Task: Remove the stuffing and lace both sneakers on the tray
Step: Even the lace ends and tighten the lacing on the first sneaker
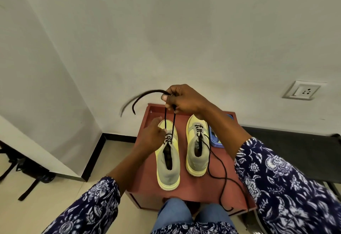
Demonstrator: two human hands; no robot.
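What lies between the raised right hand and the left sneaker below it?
In the head view, two taut strands of black lace run from the right hand down to the left sneaker; behind them is bare red tray.

red tray (191,193) | two sneakers: left sneaker (168,171), right sneaker (197,152)

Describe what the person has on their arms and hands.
Both arms wear loose dark navy sleeves with a white floral print: left sleeve, right sleeve. The sleeves stop short of the wrists. The left hand and right hand are bare; no gloves or rings visible.
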